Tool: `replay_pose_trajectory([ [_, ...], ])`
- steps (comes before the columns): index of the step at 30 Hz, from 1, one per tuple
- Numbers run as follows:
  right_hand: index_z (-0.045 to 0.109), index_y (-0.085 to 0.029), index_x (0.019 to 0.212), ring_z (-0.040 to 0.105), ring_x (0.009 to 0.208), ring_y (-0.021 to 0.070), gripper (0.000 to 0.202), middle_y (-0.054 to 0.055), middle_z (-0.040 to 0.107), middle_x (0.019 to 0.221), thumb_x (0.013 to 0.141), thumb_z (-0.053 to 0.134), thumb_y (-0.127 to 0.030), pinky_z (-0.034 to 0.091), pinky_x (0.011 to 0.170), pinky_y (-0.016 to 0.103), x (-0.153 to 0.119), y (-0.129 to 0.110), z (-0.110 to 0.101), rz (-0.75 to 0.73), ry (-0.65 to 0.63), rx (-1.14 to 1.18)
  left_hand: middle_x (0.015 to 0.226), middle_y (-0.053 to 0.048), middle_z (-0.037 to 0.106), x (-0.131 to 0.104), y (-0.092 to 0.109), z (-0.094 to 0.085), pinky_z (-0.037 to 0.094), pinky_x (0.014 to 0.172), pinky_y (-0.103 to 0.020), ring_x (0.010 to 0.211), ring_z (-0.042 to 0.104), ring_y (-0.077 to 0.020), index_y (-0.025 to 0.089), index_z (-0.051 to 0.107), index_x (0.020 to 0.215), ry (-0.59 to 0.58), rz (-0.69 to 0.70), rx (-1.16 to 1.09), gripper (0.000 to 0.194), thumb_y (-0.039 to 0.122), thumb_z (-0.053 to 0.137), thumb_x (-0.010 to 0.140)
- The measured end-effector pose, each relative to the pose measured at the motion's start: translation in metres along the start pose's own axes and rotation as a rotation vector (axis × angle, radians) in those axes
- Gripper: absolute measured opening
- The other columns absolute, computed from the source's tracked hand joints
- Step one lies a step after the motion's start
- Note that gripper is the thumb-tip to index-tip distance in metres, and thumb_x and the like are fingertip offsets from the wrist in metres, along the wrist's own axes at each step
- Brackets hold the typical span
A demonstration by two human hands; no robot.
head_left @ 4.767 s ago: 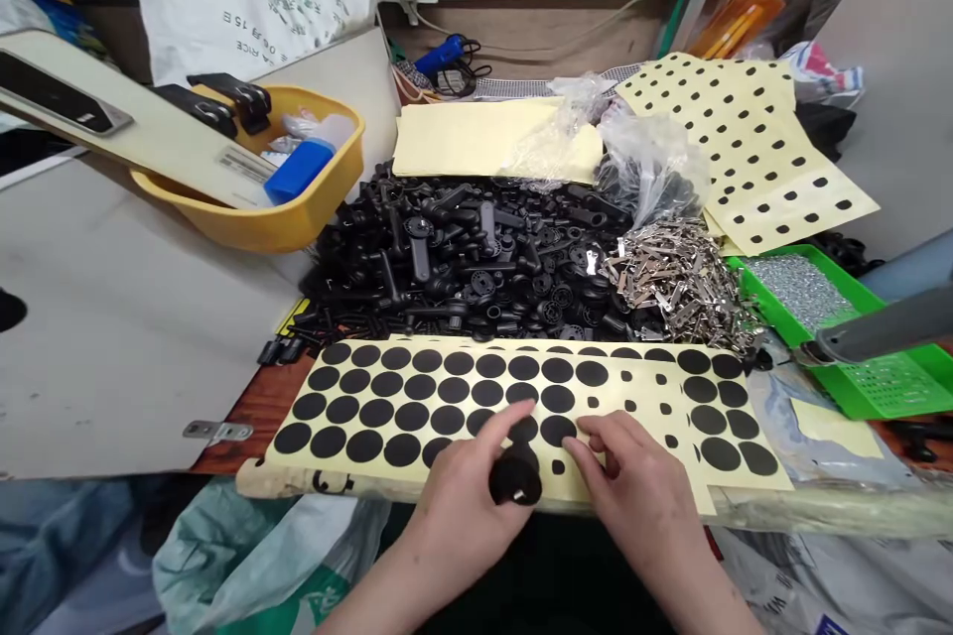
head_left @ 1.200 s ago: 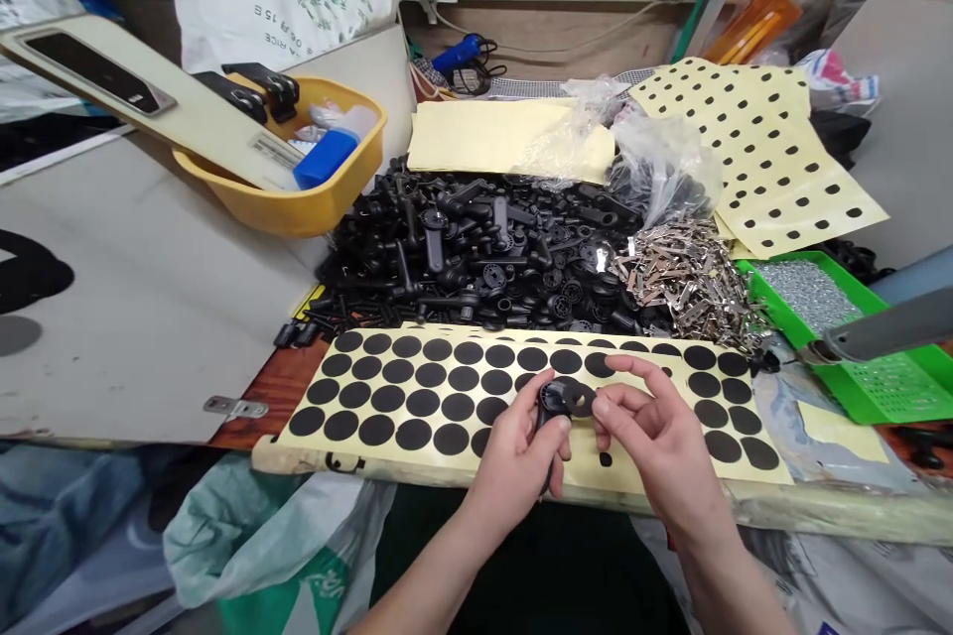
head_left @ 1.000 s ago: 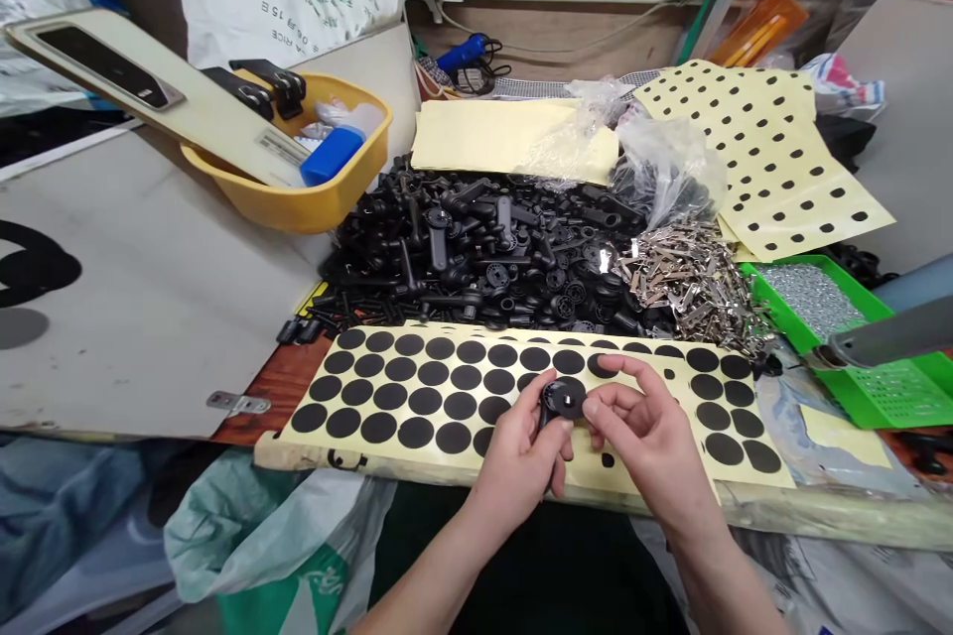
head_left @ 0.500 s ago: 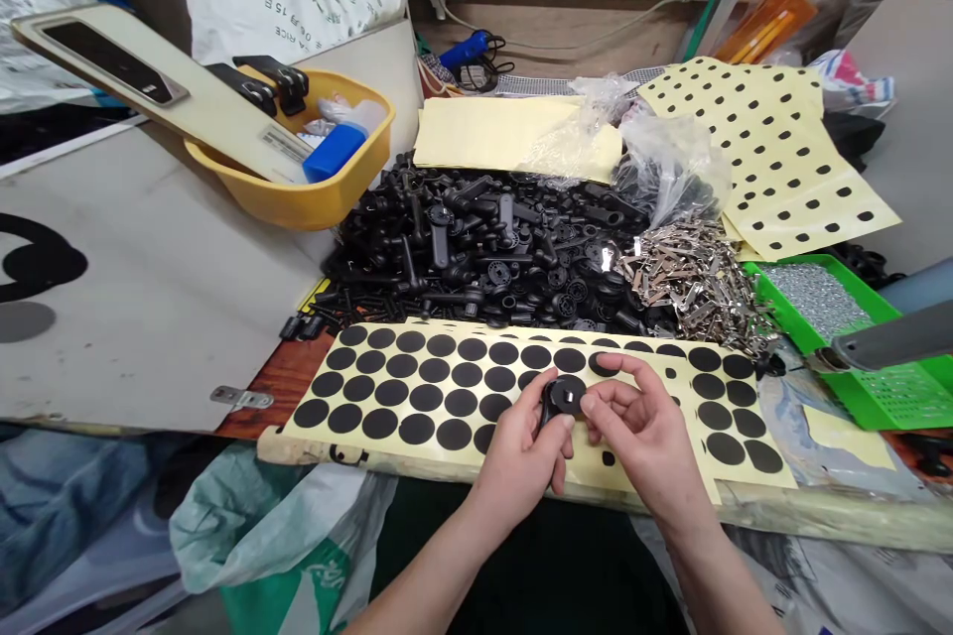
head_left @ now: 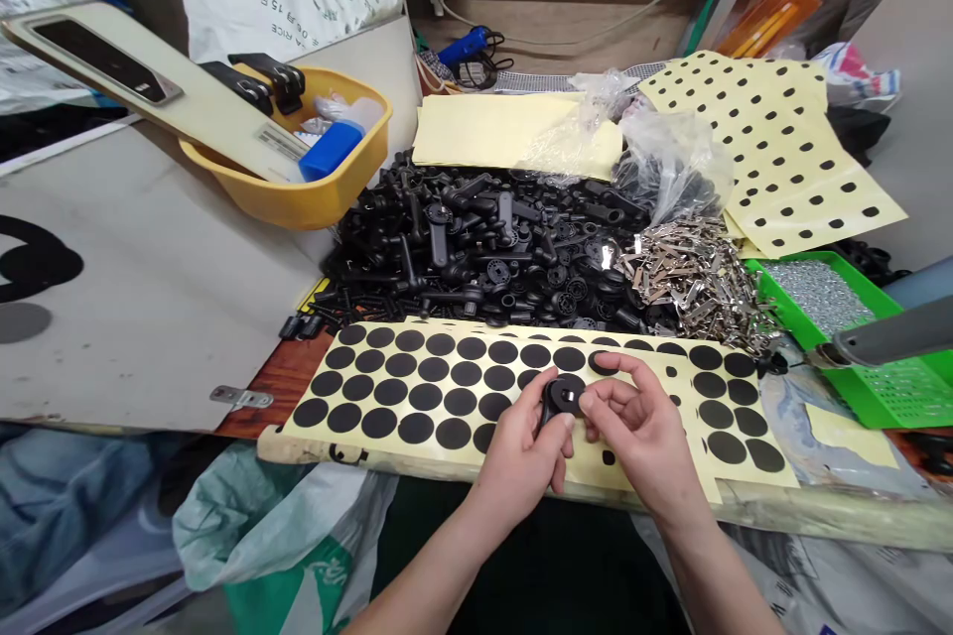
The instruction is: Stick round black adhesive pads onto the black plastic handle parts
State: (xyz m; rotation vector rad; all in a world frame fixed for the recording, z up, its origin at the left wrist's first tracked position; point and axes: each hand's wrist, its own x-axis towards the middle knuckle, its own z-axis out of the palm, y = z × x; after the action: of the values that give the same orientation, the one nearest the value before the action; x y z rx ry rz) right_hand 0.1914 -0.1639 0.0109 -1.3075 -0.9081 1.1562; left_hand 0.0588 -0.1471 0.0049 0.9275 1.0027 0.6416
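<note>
1. Handling the rim well called for a steady left hand (head_left: 521, 461), clamped around the black, round-headed plastic part (head_left: 564, 395), and light fingertips from the right hand (head_left: 644, 442); whether these pinched, I could not tell.
2. The part looked dark, its centre glinting, over the cream sheet of black discs (head_left: 426, 399).
</note>
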Motion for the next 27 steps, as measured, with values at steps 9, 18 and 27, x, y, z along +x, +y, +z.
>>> replay_pose_trajectory([
  [9,0.047,-0.022,0.107,0.054,0.054,0.012,0.042,-0.003,0.063,0.066,0.077,0.073,-0.036,0.047,0.054,0.024,-0.0012,0.0008,0.0026,-0.019,0.024,-0.01,0.065,0.007,0.051,0.0002,0.0015,0.0002,0.034,0.039,-0.019,0.036,0.047,-0.0049,0.016,0.035,0.14,0.015,0.0,-0.007,0.058,0.025,0.049,0.085],
  [18,0.047,-0.022,0.107,0.055,0.056,0.0126,0.042,-0.003,0.062,0.068,0.077,0.073,-0.037,0.048,0.056,0.025,-0.0017,0.0005,0.0019,-0.035,0.015,-0.017,0.066,0.007,0.052,-0.0009,0.0019,-0.0001,0.034,0.039,-0.019,0.037,0.047,-0.0047,0.017,0.034,0.141,0.006,-0.007,-0.005,0.057,0.024,0.048,0.086],
  [27,0.047,-0.023,0.107,0.055,0.056,0.0132,0.041,-0.003,0.062,0.067,0.077,0.072,-0.037,0.049,0.056,0.026,-0.0008,0.0003,0.0033,-0.05,0.034,-0.053,0.065,0.007,0.051,-0.0015,0.0022,0.0009,0.035,0.04,-0.019,0.036,0.045,-0.0046,0.015,0.035,0.141,0.013,-0.011,-0.013,0.058,0.026,0.05,0.085],
])
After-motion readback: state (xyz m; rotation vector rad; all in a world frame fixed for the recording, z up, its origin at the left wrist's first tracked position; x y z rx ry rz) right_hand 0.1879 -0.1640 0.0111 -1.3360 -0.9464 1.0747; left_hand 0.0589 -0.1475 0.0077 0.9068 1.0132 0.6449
